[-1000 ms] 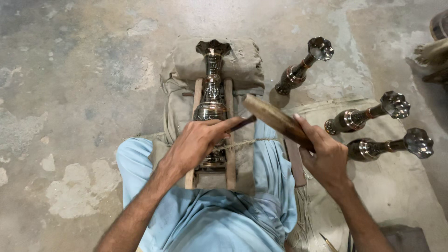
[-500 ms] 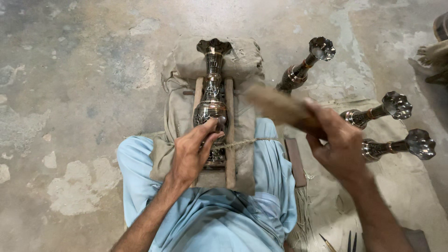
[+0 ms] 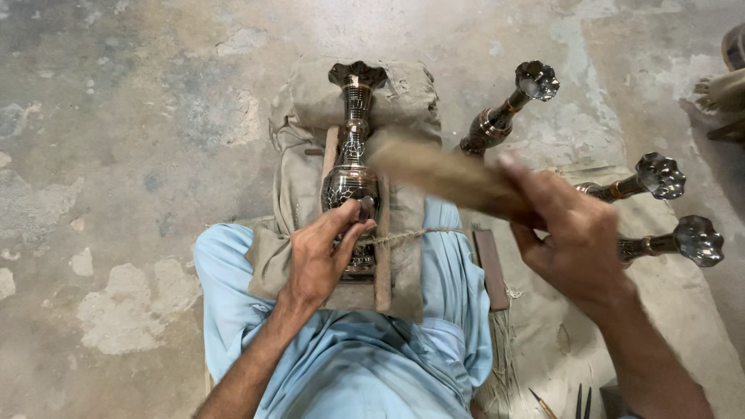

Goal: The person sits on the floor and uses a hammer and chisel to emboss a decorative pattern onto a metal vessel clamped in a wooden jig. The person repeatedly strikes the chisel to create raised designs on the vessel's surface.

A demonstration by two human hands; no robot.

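A dark metal vase with fine engraved patterning is lying on its side along the person's lap, its flared mouth pointing away from them. It is resting between two wooden slats on a folded cloth pad, and a cord is running across it, so the round body is probably being kept from rolling and twisting under blows.

The left hand is sitting on the vase's belly, fingers bunched together and pinching a short dark punch whose tip is meeting the metal; the wrist is lying low along the thigh, seemingly to steady the tool.

The right hand is hanging raised to the side, fingers wrapped tight around the handle end of a wooden mallet, which is blurring with motion and angling toward the punch. The forearm is coming in from the lower right.

Three more vases are lying on a mat to the right, within reach yet apart from the work: one nearest, another farther out, a third just behind the raised hand. A few thin tools are lying near the bottom edge.
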